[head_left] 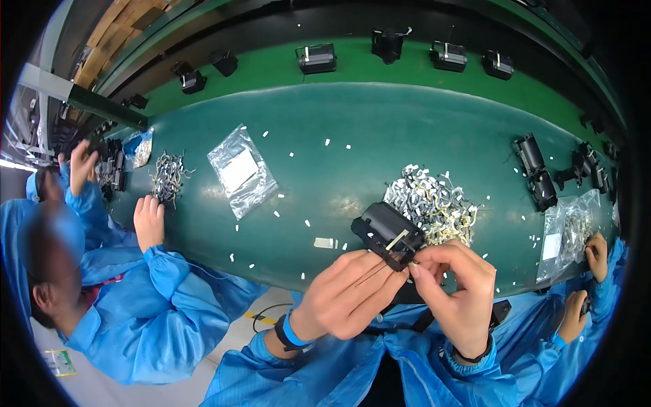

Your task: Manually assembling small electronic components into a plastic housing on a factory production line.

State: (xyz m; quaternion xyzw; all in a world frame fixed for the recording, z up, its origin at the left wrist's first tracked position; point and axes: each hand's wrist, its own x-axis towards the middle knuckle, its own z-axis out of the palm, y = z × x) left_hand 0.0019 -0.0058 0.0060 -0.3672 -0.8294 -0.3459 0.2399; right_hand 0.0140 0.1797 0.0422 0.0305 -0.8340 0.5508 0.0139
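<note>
A clear plastic bag (241, 171) lies flat on the green table (380, 136), left of the middle. It has a white square label (239, 169) on it. Another clear bag (141, 146) with some blue sits far to the left, by a co-worker. A third clear bag (568, 233), with a white label (550, 247), lies at the right edge. It holds small metal bits.

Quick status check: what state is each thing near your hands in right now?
Black plastic part: held above the table, tilted.
Left hand: grips the part from below.
Right hand: fingertips pinched at the part's edge.
Pile of metal clips: loose heap on the table.
Clear bag: lying flat.
Green table: strewn with small white bits.
</note>
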